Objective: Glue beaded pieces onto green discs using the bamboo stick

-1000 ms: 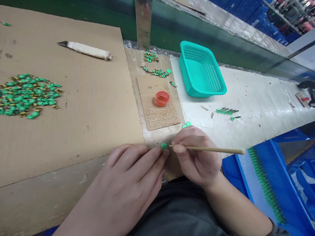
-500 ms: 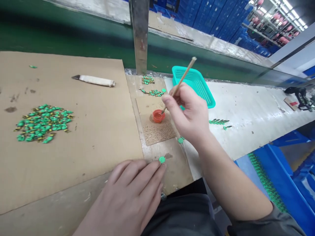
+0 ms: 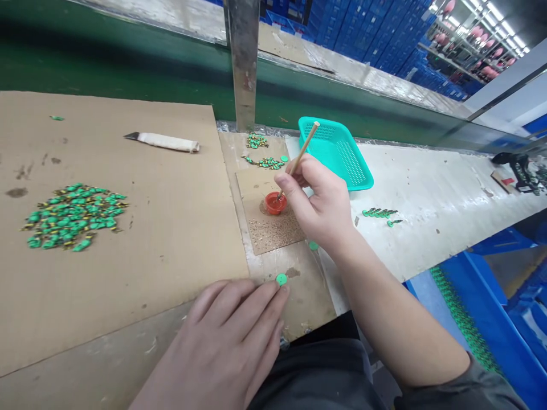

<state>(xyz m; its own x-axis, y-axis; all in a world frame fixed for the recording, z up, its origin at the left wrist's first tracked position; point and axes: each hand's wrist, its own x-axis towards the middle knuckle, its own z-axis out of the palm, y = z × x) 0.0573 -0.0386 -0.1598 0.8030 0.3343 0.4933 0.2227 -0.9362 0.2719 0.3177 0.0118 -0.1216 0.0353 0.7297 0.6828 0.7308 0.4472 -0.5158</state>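
My right hand [image 3: 322,199] pinches a thin wooden stick [image 3: 304,149], and the stick's lower tip is inside a small red cup [image 3: 276,203]. At the table's near side, my left hand [image 3: 239,324] has its fingertips against a small green disc [image 3: 281,279] with tiny holes, the fingers pressed together. Another green disc [image 3: 313,245] lies just below my right wrist. The red cup stands on a cardboard square [image 3: 273,233] speckled with brown bits.
To the left, a pile of green parts [image 3: 77,216] and a cloth-wrapped knife [image 3: 164,142] lie on cardboard [image 3: 183,210]. Behind my right hand is a teal basket [image 3: 363,176]. Several green pieces [image 3: 378,213] lie rightward; a blue bin [image 3: 504,324] sits below.
My right hand has moved slightly left, and the stick's upper end has swung left and down. The tip remains at the red cup. My left hand stays by the disc.
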